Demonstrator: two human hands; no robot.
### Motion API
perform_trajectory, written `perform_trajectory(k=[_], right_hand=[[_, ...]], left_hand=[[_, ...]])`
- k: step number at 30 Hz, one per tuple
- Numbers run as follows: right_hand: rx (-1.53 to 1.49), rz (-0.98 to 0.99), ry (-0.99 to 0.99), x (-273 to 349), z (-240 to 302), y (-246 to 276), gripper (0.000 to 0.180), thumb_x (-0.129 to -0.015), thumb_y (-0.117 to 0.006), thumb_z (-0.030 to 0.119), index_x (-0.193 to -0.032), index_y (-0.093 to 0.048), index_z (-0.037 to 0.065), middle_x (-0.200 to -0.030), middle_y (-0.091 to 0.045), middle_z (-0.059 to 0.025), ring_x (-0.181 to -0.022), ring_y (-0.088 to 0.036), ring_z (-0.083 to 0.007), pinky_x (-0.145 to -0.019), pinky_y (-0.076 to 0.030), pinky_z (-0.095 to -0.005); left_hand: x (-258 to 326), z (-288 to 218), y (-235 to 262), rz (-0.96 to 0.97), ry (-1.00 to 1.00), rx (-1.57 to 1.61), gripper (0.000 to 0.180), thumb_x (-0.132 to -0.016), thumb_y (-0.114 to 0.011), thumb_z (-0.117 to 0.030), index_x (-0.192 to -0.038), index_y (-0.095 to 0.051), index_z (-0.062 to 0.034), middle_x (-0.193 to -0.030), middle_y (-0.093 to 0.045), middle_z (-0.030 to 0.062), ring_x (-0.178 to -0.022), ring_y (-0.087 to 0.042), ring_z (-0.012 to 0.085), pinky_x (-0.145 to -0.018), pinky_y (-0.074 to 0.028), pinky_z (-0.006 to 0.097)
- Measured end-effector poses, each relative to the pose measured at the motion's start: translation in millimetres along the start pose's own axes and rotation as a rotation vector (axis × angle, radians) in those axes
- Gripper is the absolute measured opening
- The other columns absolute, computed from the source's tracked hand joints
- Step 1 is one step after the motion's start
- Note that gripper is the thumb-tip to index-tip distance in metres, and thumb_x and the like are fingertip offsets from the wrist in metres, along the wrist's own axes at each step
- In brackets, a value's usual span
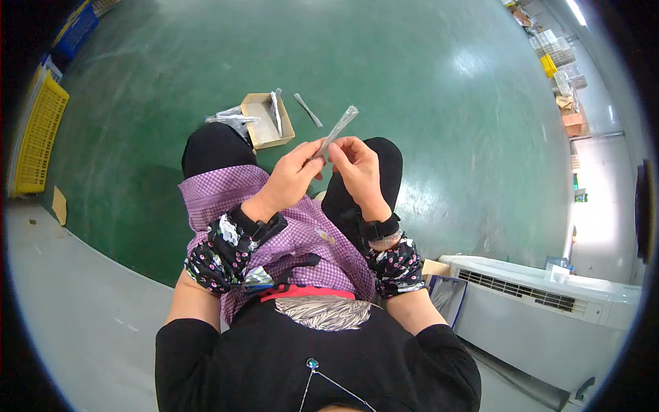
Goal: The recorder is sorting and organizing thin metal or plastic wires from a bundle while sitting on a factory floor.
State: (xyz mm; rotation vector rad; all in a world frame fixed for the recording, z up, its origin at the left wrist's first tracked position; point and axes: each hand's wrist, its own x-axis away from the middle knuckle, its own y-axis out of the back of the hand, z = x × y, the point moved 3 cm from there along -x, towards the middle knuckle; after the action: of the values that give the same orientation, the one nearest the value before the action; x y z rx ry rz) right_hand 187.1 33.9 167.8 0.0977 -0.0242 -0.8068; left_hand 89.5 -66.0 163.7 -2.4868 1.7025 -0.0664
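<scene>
Above my knees, a bundle of thin grey-silver strands (pixel 341 122), flared at its far end, slants up and to the right. My left hand (pixel 291 174) closes its fingers around the lower part. My right hand (pixel 360 172) pinches the same bundle from the other side, thumb and fingers together. Fingers hide the lower end. Just beyond, a small open cardboard box (pixel 276 140) stands on the floor with a similar bundle (pixel 276 112) leaning inside. More bundles (pixel 232 119) lie in a pile at its left. A single bundle (pixel 308 110) lies on the floor to its right.
Green floor (pixel 446 82) spreads ahead. A yellow crate (pixel 40 134) and a blue crate (pixel 74 33) stand at the far left. A white air-conditioner unit (pixel 535 302) is close on my right, beside a box (pixel 447 296). Stacked goods (pixel 559 62) line the right wall.
</scene>
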Motion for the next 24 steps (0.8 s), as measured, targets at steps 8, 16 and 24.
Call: perform_trajectory(k=[8, 16, 24], right_hand=[[-0.048, -0.014, -0.023, -4, 7, 3, 0.015, -0.083, -0.060, 0.015, -0.086, -0.057, 0.001, -0.072, -0.058, 0.0012, -0.062, -0.052, -0.0035, -0.054, -0.042, -0.0166], [-0.161, -0.015, -0.009, -5, 3, 1, 0.012, -0.084, -0.059, 0.013, -0.087, -0.057, 0.001, -0.071, -0.057, 0.0012, -0.061, -0.051, -0.0039, -0.053, -0.041, -0.0172], [-0.243, -0.031, -0.053, -9, 10, -4, 0.011, -0.086, -0.055, 0.012, -0.089, -0.055, 0.001, -0.075, -0.058, -0.0014, -0.059, -0.050, -0.0055, -0.053, -0.041, -0.0186]], left_hand=[[-8, -6, -1, 0.011, 0.027, -0.030, 0.034, -0.091, -0.046, -0.019, -0.120, -0.049, -0.0021, -0.086, -0.055, 0.0020, -0.067, -0.051, 0.0080, -0.058, -0.043, 0.021], [-10, -14, -1, -0.021, 0.120, 0.025, 0.030, -0.091, -0.047, -0.020, -0.115, -0.051, -0.0029, -0.080, -0.054, -0.0012, -0.063, -0.049, 0.0043, -0.052, -0.039, 0.018], [-15, -16, 2, -0.054, 0.081, 0.036, 0.025, -0.092, -0.046, -0.023, -0.105, -0.052, -0.0019, -0.070, -0.048, -0.0027, -0.053, -0.044, 0.0029, -0.047, -0.035, 0.017]])
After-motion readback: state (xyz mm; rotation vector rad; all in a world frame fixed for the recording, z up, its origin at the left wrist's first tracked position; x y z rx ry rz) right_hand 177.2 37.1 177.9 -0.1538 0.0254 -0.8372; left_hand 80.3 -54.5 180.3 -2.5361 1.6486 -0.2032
